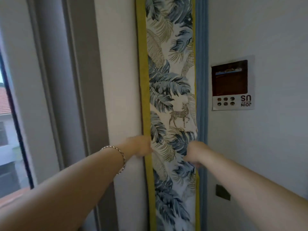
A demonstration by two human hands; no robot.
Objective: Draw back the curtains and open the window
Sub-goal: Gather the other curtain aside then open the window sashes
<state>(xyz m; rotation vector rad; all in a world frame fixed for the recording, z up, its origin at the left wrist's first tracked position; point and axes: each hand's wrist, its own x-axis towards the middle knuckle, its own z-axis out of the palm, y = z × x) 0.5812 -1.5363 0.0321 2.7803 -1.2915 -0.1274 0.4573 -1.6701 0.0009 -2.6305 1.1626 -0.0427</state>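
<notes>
Leaf-print curtain (171, 97) pinched: left hand (140, 146), right hand (194, 153) closed.

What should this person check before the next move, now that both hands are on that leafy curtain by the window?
1. Left hand grips the yellow-green edge of the leaf-printed fabric curtain: ok.
2. Right hand grips the curtain's blue-trimmed side: ok, though blurred.
3. Curtain bunched against the white wall: ok.
4. Grey-framed glass window uncovered: ok.
5. Window open: cannot tell.
6. Silver chain bracelet clear of the fabric: ok.
</notes>
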